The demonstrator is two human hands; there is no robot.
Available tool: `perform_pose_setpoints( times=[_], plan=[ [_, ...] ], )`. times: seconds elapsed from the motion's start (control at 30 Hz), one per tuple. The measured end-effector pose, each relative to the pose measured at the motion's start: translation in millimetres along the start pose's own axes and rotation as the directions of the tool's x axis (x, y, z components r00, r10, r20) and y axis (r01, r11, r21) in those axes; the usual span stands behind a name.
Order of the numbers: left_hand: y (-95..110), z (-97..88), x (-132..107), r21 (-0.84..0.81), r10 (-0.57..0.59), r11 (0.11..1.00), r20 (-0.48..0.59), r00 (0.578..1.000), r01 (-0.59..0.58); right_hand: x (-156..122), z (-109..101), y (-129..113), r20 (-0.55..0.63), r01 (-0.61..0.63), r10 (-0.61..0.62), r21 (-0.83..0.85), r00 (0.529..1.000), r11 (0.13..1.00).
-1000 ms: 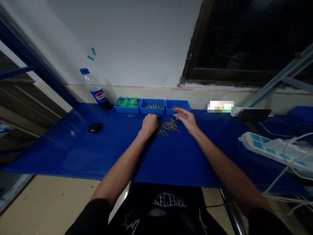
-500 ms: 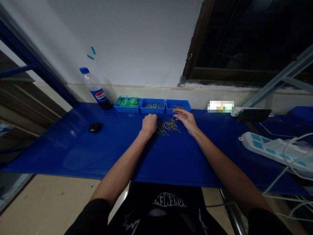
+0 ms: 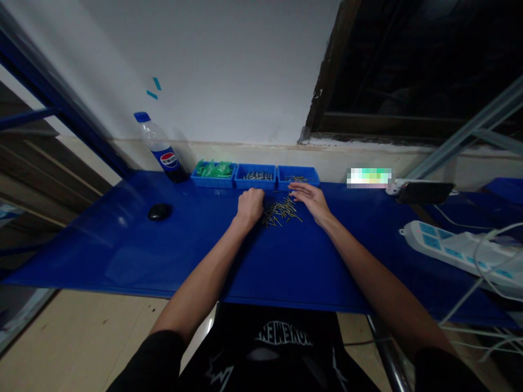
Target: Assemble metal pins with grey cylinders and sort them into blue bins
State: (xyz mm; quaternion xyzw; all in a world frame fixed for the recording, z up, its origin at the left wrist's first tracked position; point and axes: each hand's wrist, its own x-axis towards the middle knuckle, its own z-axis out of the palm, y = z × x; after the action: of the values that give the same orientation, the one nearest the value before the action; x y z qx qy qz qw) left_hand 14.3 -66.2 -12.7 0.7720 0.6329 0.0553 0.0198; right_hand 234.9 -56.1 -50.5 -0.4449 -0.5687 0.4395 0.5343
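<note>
A loose pile of small metal screws (image 3: 281, 211) lies on the blue table (image 3: 122, 245) in front of three blue trays. My left hand (image 3: 250, 205) rests curled into a fist at the pile's left edge; whether anything is inside it is hidden. My right hand (image 3: 310, 197) lies at the pile's right side with fingers stretched toward the left, just below the right tray (image 3: 298, 176). The middle tray (image 3: 255, 176) holds metal parts and the left tray (image 3: 213, 174) holds green plastic pieces.
A cola bottle (image 3: 160, 148) stands at the back left by the wall. A black mouse (image 3: 159, 211) sits left of the hands. A phone (image 3: 423, 191) and a white power strip (image 3: 457, 251) with cables lie at the right.
</note>
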Motion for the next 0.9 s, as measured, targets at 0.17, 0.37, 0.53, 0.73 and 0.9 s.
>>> perform_pose_setpoints(
  times=[0.17,0.37,0.53,0.73,0.9],
  plan=[
    [4.3,5.8,2.3,-0.040,0.107,0.993,-0.019,0.994,-0.107,1.3,-1.3,2.4,-0.026,0.008,-0.009,-0.008,1.000,1.000],
    [-2.3,5.1,2.3,0.006,-0.078,0.997,-0.014,0.997,0.078,1.4,-3.4,3.8,-0.061,0.000,-0.001,-0.003,0.998,1.000],
    [-4.8,-3.1,0.8,0.035,-0.112,0.993,0.025,0.993,0.111,1.9,-3.4,4.8,-0.056,-0.011,0.011,-0.005,0.998,1.000],
    [-4.8,0.6,1.6,0.030,-0.053,0.998,-0.003,0.999,0.053,0.4,-2.8,5.2,-0.055,-0.012,0.012,0.011,0.998,1.000],
    [-10.5,17.5,7.2,-0.075,0.101,0.991,-0.132,0.986,-0.111,-0.6,-2.9,6.2,-0.060,-0.014,0.014,0.001,0.998,1.000]
  ],
)
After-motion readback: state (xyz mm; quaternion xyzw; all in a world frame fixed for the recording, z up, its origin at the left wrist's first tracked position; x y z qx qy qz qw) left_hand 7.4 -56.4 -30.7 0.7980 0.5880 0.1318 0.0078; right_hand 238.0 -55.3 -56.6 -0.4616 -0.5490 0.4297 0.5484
